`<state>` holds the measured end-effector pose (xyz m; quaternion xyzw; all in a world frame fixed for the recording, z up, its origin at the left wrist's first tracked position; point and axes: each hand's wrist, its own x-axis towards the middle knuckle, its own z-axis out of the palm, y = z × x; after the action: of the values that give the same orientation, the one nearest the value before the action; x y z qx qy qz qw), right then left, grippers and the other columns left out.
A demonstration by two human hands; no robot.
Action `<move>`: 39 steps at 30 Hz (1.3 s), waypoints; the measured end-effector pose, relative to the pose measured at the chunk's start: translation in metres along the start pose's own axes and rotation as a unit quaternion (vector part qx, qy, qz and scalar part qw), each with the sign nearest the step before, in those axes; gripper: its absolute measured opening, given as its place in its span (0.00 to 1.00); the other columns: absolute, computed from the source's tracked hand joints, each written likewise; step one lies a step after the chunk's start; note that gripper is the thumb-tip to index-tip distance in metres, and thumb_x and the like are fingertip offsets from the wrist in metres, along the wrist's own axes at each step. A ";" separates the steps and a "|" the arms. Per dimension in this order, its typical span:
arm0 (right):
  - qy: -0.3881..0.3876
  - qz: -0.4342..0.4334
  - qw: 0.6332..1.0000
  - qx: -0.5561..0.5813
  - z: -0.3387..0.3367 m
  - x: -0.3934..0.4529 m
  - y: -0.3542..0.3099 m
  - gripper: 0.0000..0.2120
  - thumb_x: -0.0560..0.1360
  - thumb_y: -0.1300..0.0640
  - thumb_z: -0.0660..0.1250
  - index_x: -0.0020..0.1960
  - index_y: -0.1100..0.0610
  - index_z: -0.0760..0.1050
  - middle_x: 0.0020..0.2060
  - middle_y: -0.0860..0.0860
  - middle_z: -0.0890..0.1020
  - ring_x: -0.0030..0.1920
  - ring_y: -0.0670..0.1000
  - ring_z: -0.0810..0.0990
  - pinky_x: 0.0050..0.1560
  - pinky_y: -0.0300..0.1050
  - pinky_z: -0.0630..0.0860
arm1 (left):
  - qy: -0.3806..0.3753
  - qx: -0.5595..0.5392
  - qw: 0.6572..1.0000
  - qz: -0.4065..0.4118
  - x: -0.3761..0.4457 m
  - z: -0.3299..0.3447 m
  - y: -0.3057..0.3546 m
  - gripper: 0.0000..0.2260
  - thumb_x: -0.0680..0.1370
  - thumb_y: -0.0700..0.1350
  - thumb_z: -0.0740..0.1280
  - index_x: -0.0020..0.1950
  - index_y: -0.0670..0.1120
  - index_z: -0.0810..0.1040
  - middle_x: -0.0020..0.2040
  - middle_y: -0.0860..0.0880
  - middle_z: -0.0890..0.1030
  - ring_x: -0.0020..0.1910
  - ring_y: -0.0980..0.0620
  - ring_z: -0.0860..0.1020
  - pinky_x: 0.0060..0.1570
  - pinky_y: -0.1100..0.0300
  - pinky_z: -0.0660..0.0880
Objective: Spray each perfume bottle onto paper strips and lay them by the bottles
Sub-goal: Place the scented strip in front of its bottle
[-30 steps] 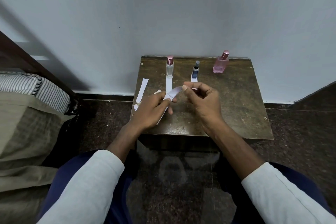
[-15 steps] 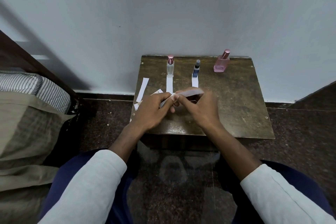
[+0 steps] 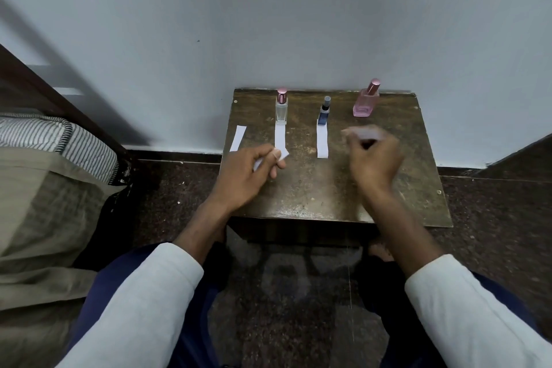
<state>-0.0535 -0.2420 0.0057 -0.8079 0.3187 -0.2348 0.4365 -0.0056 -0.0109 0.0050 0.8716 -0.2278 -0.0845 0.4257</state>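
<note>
Three perfume bottles stand along the back of a small dark wooden table (image 3: pixel 412 194): a clear bottle (image 3: pixel 281 107) with a pink cap, a small blue bottle (image 3: pixel 324 113), and a pink bottle (image 3: pixel 366 100). A white paper strip (image 3: pixel 280 136) lies in front of the clear bottle and another strip (image 3: pixel 322 140) in front of the blue one. My right hand (image 3: pixel 375 158), blurred, pinches a white strip (image 3: pixel 363 132) below the pink bottle. My left hand (image 3: pixel 249 172) holds small paper pieces (image 3: pixel 283 155) near the table's left side.
A spare strip (image 3: pixel 238 138) lies at the table's left edge. The table stands against a pale wall (image 3: pixel 268 24). A bed with striped and beige bedding (image 3: pixel 44 182) is at the left. The floor (image 3: pixel 493 218) is dark stone. My knees are below the table.
My hands, together at the table's middle on one strip, have parted. The right hand swung right toward the pink bottle with a strip; the left stayed near the left side.
</note>
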 end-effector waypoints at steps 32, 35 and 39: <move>-0.230 0.045 0.970 0.063 0.034 -0.014 0.005 0.04 0.77 0.58 0.77 0.52 0.54 0.86 0.39 0.48 0.89 0.41 0.46 0.89 0.52 0.52 0.87 | 0.152 0.191 0.964 -0.107 0.027 0.008 -0.041 0.10 0.77 0.58 0.77 0.51 0.53 0.84 0.44 0.55 0.80 0.45 0.54 0.81 0.42 0.57 0.76; -0.242 0.080 0.962 0.101 0.032 -0.015 0.006 0.04 0.80 0.59 0.74 0.51 0.60 0.85 0.38 0.51 0.89 0.39 0.49 0.90 0.54 0.57 0.86 | 0.151 0.157 0.974 -0.065 0.029 0.009 -0.035 0.07 0.80 0.55 0.74 0.51 0.53 0.84 0.42 0.57 0.80 0.42 0.59 0.79 0.43 0.56 0.78; -0.229 0.017 0.968 0.103 0.025 -0.015 0.004 0.01 0.77 0.56 0.78 0.49 0.53 0.87 0.43 0.46 0.90 0.45 0.46 0.89 0.53 0.53 0.86 | 0.083 -0.008 0.995 -0.064 0.030 0.019 -0.009 0.12 0.85 0.53 0.68 0.50 0.50 0.87 0.36 0.56 0.84 0.32 0.62 0.79 0.36 0.68 0.72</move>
<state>-0.0479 -0.2188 -0.0119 -0.7851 0.1983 -0.0676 0.5829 0.0174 -0.0339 -0.0129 0.8848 -0.1351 -0.0412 0.4441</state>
